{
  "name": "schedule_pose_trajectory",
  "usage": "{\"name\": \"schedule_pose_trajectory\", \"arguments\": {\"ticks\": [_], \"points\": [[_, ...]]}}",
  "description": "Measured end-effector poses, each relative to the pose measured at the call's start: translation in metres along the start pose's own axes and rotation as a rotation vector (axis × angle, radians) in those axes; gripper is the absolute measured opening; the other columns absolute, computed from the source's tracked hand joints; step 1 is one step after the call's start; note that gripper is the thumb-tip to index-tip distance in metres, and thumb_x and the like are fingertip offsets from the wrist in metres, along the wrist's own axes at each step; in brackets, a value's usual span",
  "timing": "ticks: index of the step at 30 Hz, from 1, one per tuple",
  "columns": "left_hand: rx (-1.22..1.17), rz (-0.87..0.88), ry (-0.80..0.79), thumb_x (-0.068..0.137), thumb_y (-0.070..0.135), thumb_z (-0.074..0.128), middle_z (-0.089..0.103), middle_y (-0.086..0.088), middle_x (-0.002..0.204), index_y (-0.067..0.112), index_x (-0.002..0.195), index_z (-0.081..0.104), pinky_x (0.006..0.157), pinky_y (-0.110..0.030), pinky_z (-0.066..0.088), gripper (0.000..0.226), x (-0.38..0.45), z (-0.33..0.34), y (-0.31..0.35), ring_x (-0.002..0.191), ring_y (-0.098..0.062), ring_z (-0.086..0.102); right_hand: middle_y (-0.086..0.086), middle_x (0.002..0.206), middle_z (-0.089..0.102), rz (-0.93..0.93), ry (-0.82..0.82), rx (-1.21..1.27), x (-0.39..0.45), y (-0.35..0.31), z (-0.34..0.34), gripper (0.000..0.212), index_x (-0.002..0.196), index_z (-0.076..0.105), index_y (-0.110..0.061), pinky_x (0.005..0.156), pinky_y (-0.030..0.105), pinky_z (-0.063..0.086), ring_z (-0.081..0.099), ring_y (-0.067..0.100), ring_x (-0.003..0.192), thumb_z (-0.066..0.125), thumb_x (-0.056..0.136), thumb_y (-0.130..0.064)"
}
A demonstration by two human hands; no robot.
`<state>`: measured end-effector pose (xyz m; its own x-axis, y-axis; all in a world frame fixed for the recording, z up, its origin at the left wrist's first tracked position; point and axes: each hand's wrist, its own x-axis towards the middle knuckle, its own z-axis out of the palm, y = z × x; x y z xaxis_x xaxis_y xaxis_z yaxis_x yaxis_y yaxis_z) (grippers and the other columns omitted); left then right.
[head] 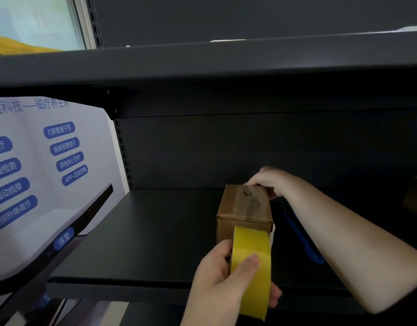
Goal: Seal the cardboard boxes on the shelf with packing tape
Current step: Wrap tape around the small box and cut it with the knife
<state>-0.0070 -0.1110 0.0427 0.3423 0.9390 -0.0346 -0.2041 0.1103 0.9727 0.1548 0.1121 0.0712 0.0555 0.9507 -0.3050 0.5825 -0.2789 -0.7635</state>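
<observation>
Cardboard box (244,208) sat on the dark shelf (141,236), and everything else lay around it: the right hand (271,182) reached over its far top edge, fingers curled and pressing there, apparently pinning the tape's end, though the contact itself was hidden. Just in front of the box, the left hand (222,276) gripped the yellow tape roll (251,269), thumb across its outer face, the roll meeting the box's near upper edge. A strip of tape (248,203) already ran along the top seam, wrinkled and bubbled in places. To the right of the box, partly behind the forearm, lay a blue tool (305,241), probably a cutter. The risk, as I judged it, was pulling the roll down off-line: the light box could tip or slide forward, and the strip could crease further or lift off the seam.
</observation>
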Motion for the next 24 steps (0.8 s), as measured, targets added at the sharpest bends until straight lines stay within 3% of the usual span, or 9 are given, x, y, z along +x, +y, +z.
{"name": "schedule_pose_trajectory", "arguments": {"ticks": [3,5,9,12,14,16,18,22,24], "points": [[-0.002,-0.022,0.022,0.068,0.025,0.060,0.072,-0.013,0.066,0.012,0.105,0.055,0.054,-0.026,0.055,0.040,-0.001,-0.005,-0.001,0.057,-0.022,0.069,0.014,0.095,0.065,0.059,-0.084,-0.135,-0.002,0.001,0.003,0.023,0.093,0.060,-0.008,0.068,0.037,0.057,0.065,0.026,0.087,0.072,0.075,-0.015],[-0.005,-0.023,0.037,0.067,0.025,0.060,0.072,-0.013,0.065,0.013,0.104,0.055,0.053,-0.027,0.055,0.039,-0.002,-0.008,-0.001,0.056,-0.023,0.069,0.014,0.096,0.065,0.034,-0.015,-0.185,0.000,0.005,0.009,0.028,0.101,0.061,-0.006,0.070,0.034,0.058,0.065,0.024,0.085,0.071,0.076,-0.013],[0.007,-0.017,0.054,0.066,0.026,0.061,0.072,-0.013,0.067,0.013,0.105,0.055,0.055,-0.028,0.055,0.040,-0.004,-0.015,-0.002,0.057,-0.023,0.069,0.006,0.122,0.062,-0.412,0.280,-0.161,-0.016,0.006,0.004,0.031,0.123,0.059,-0.014,0.092,0.027,0.046,0.059,0.018,0.108,0.054,0.093,-0.022],[0.003,-0.021,0.042,0.065,0.027,0.062,0.072,-0.014,0.068,0.013,0.105,0.055,0.056,-0.029,0.055,0.044,-0.005,-0.020,-0.003,0.058,-0.024,0.069,-0.020,0.140,0.041,-0.824,-0.035,-0.169,-0.068,0.013,-0.001,0.036,0.132,0.046,-0.034,0.110,0.020,0.020,0.031,-0.001,0.132,0.040,0.097,-0.037],[0.004,-0.018,0.037,0.064,0.028,0.063,0.072,-0.016,0.068,0.012,0.105,0.056,0.056,-0.030,0.056,0.045,-0.006,-0.022,-0.004,0.058,-0.025,0.069,-0.033,0.142,0.031,-1.017,-0.265,-0.323,-0.099,0.032,0.009,0.041,0.134,0.038,-0.044,0.109,0.009,0.003,0.015,-0.012,0.135,0.029,0.095,-0.052],[-0.007,-0.023,0.032,0.063,0.027,0.064,0.071,-0.016,0.066,0.012,0.103,0.057,0.055,-0.031,0.056,0.044,-0.007,-0.023,-0.004,0.056,-0.025,0.068,-0.032,0.146,0.026,-1.135,-0.358,-0.503,-0.111,0.055,0.017,0.049,0.139,0.033,-0.044,0.106,0.004,0.000,0.010,-0.013,0.136,0.019,0.094,-0.057],[-0.012,-0.026,0.029,0.064,0.026,0.064,0.070,-0.016,0.064,0.011,0.102,0.057,0.052,-0.030,0.055,0.042,-0.007,-0.024,-0.005,0.054,-0.025,0.067,-0.025,0.148,0.027,-1.155,-0.334,-0.583,-0.104,0.064,0.014,0.049,0.141,0.031,-0.037,0.112,0.014,0.004,0.015,-0.008,0.137,0.016,0.097,-0.051],[-0.009,0.003,0.037,0.063,0.027,0.064,0.070,-0.016,0.064,0.014,0.100,0.060,0.052,-0.029,0.054,0.040,-0.011,-0.028,-0.003,0.054,-0.026,0.068,-0.013,0.147,0.034,-0.881,-0.224,-0.431,-0.062,0.054,-0.005,0.040,0.131,0.040,-0.040,0.118,0.034,0.009,0.024,0.002,0.138,0.019,0.097,-0.043],[0.031,0.022,0.050,0.063,0.028,0.063,0.070,-0.015,0.063,0.014,0.101,0.059,0.053,-0.029,0.055,0.041,-0.012,-0.028,-0.003,0.056,-0.024,0.068,-0.013,0.144,0.038,-0.783,-0.167,-0.361,-0.045,0.053,-0.005,0.036,0.124,0.044,-0.045,0.115,0.031,0.018,0.030,0.007,0.136,0.025,0.094,-0.044]]}}
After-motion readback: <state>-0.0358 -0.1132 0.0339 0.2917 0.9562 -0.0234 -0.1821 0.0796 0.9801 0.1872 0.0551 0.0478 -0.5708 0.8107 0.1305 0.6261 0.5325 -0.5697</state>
